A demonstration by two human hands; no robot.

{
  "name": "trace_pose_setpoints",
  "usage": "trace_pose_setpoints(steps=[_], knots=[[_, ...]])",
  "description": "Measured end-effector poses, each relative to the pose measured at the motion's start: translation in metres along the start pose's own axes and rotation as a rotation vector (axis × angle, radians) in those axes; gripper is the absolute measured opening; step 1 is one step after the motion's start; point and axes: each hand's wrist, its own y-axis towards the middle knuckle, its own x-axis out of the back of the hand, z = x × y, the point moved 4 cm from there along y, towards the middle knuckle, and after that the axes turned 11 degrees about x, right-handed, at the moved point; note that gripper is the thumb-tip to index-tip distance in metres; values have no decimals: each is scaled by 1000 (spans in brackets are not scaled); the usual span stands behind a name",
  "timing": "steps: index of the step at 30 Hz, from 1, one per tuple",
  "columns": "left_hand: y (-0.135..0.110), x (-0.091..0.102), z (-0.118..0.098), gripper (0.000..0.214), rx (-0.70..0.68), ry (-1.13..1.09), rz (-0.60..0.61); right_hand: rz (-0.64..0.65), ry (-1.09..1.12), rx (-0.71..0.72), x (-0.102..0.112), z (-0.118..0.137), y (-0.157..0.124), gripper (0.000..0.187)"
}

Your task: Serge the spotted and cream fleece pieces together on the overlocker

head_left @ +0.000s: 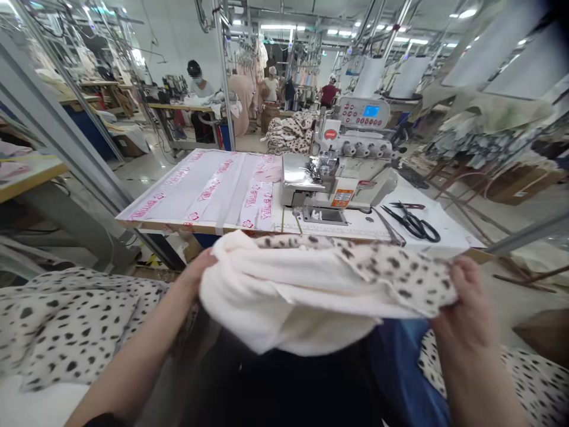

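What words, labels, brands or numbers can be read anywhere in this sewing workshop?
Pink printing on the white strips: too blurred to read.
Blue display on the overlock machine: too small to read.
Orange label: too small to read.
Red round badge: too small to read.

Spotted fabric spans the near side. Beyond it, passage over the table lies left, across the printed sheet; overlock machine and shears obstruct right.

A soft cream fabric piece, dark-spotted along its upper edge, sags bunched.
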Motion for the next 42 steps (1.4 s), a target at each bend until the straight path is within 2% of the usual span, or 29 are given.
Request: trace_pose_setpoints(steps=[2, 4, 6, 8, 9, 11, 13, 15, 17, 19, 20, 22, 23, 25, 26, 28, 31, 33, 36, 38, 40, 42], knots=[[2, 26, -4, 67, 52, 74, 6, 66, -183, -69, 29, -28, -14, 22], [11, 40, 8, 66, 113, 195, -21, 237, -437, -147, 54, -64, -36, 27], [21, 44, 25, 65, 127, 284, -116, 455, -654, -199, 70, -96, -58, 31], [27, 40, 41, 63, 103, 337, -191, 574, -800, -133, 78, -110, -67, 33], [28, 34, 47, 61, 90, 363, -191, 606, -841, -68, 76, -110, -67, 33], [23, 18, 55, 59, 76, 408, -125, 716, -865, 52, 62, -104, -61, 35], [12, 1, 56, 57, 46, 435, -62, 904, -848, 129, 34, -99, -55, 42], [-2, -11, 54, 63, -8, 510, -79, 1116, -820, 160, 2, -103, -56, 53], [-17, -16, 54, 75, -29, 622, -145, 1293, -794, 113, -24, -115, -64, 57], [-30, -13, 58, 75, -12, 664, -196, 1400, -769, 33, -39, -128, -73, 40], [-36, -8, 60, 69, 11, 613, -192, 1431, -764, 7, -43, -132, -75, 28], [-47, 7, 62, 58, 60, 377, -184, 1383, -741, -28, -43, -128, -69, 17], [-51, 18, 60, 57, 80, 225, -201, 1287, -704, -53, -40, -121, -60, 18], [-56, 39, 50, 62, 87, -30, -256, 940, -547, -175, -29, -101, -36, 21], [-55, 48, 43, 63, 77, -78, -272, 747, -444, -233, -22, -91, -24, 23], [-47, 57, 27, 61, 42, 54, -285, 510, -310, -313, -14, -75, -11, 26], [-27, 52, 10, 52, -45, 383, -390, 435, -310, -345, -11, -70, -12, 29], [-17, 37, 7, 43, -134, 461, -450, 414, -340, -355, -7, -75, -17, 28], [-12, 0, 21, 32, -208, 555, -346, 348, -345, -346, 5, -83, -21, 28], [-13, -19, 37, 33, -211, 682, -301, 320, -358, -326, 14, -83, -21, 29], [-14, -26, 52, 39, -184, 766, -319, 333, -390, -314, 21, -81, -18, 29], [-15, -21, 59, 40, -150, 755, -317, 350, -411, -303, 24, -77, -14, 28]])
